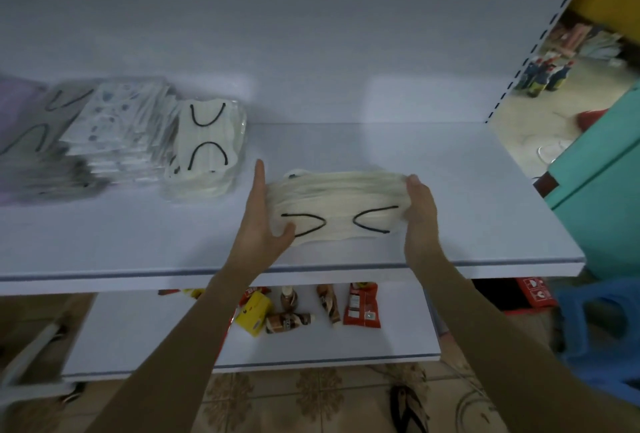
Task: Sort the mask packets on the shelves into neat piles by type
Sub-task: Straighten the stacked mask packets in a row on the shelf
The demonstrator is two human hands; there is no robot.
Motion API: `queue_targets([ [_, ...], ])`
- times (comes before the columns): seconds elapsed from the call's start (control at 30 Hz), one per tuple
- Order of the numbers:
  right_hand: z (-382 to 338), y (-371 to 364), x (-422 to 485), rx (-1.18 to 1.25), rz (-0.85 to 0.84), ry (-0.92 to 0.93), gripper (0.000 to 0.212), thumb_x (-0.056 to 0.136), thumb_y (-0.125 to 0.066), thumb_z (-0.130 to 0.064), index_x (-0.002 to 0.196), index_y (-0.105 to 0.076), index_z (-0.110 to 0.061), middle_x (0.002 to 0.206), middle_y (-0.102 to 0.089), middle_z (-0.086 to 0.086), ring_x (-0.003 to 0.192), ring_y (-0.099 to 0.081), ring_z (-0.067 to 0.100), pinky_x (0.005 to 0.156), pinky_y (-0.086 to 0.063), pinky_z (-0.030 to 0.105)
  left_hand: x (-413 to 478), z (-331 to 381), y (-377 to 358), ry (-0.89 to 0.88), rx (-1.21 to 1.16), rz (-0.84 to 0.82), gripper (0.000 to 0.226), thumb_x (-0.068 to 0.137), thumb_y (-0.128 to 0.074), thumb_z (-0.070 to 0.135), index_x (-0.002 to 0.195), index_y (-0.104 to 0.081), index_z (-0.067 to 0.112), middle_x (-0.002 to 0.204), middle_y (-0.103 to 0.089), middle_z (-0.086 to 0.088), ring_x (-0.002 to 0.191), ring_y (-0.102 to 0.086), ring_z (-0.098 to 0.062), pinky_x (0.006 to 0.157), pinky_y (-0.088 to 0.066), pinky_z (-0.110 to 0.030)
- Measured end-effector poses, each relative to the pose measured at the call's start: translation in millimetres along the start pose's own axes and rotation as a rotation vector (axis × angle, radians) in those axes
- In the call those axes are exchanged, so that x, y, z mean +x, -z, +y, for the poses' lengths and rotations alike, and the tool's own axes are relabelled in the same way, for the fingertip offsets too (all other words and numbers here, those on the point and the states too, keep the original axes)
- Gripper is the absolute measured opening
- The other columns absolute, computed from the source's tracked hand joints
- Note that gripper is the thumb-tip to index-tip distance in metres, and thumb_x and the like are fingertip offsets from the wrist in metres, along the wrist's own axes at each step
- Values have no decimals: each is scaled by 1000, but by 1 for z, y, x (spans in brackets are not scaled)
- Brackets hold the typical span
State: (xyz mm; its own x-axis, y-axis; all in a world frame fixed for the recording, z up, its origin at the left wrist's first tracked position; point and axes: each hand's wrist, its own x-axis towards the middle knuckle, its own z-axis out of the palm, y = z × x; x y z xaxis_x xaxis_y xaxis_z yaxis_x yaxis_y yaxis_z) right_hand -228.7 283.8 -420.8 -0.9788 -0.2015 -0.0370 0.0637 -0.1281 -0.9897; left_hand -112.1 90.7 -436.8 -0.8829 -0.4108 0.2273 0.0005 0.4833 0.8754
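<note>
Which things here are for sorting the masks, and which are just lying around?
For the job: held cream masks, cream pile, patterned pile, grey pile, shelf.
Lying about: yellow box, brown bottles, red packet, blue stool.

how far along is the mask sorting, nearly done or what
Looks well along. Done: a patterned pile and a cream pile sit side by side on the upper shelf, with blurred grey packets further left. In hand: the left hand and right hand grip a cream mask stack by its ends. Left: it probably joins the cream pile, and the grey packets look untidy.
</note>
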Motion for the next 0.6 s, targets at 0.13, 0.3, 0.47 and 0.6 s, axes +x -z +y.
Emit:
queue_targets([
  [0.13, 2, -9, 0, -22, 109, -1, 25, 93, -49, -38, 76, -44, -21, 76, -43, -10, 70, -43, 1, 70, -38, 15, -5, -4, 1, -11, 49, 72, 117, 73, -77, 7, 128, 14, 56, 149, -28, -8, 133, -34, -19, 108, -31, -28],
  [0.3, 1, -8, 7, -91, 137, -17, 22, 88, -59, -39, 90, -55, -17, 84, -54, -11, 80, -51, 3, 72, -41, 15, -3, 0, 17, -96, 391, -59, 103, 71, -80, 26, 140, -5, 41, 139, -41, 3, 119, -41, -7, 89, -41, -30],
  [0.47, -2, -9, 10, -128, 152, -39, 19, 89, -60, -29, 97, -58, -13, 87, -57, -8, 81, -53, 6, 70, -42, 17, 6, 5, 26, -72, 391, -114, 66, 73, -79, 22, 130, -46, 18, 123, -52, 8, 109, -50, -9, 93, -44, -28],
  [0.6, -3, -14, 10, -136, 141, -66, 20, 89, -59, -33, 92, -57, -14, 85, -56, -6, 82, -53, 10, 76, -44, 22, 1, 15, 15, 64, 81, -58, 85, 76, -72, -1, 142, -22, 18, 117, -42, 24, 104, -45, 17, 85, -33, 2],
])
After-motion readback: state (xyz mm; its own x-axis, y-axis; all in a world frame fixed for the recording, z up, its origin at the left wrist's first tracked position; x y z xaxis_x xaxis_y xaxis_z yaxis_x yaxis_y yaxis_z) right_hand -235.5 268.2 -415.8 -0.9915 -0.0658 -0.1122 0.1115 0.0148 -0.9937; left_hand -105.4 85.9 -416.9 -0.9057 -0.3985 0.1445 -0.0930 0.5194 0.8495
